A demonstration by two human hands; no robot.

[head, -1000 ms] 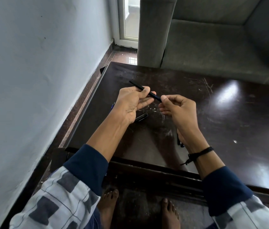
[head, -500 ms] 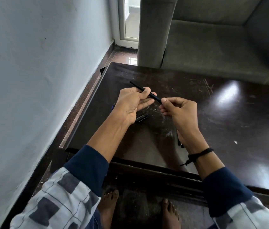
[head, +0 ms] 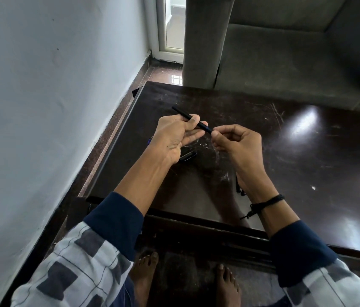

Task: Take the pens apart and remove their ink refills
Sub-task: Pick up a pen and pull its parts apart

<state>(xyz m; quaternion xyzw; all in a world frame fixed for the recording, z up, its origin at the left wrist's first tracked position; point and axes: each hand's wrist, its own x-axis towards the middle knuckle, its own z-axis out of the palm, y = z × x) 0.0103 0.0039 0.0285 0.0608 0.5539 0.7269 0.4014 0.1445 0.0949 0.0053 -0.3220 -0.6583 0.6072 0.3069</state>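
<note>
Above the dark table [head: 307,156], the left hand [head: 174,138] grips the black pen [head: 183,114] by its barrel while the right hand [head: 236,142] pinches its near tip, apparently loosening it; drawing out the refill next likely needs a steady, straight pull.

The desk [head: 307,151] has a dark, wood-like top, glossy enough to throw back bright patches of light at the right, yet scored with fine scratches and pale scuffs near the centre. The pen [head: 204,126] looks like smooth black plastic with a dull sheen; the pen piece [head: 188,155] lying below it is shinier. The sofa [head: 285,58], upper right, is grey matt cloth. The wall [head: 53,85], left, is matt paint. The floor [head: 163,73] is polished reddish stone. The sleeves [head: 81,269] are soft checked cloth.
</note>
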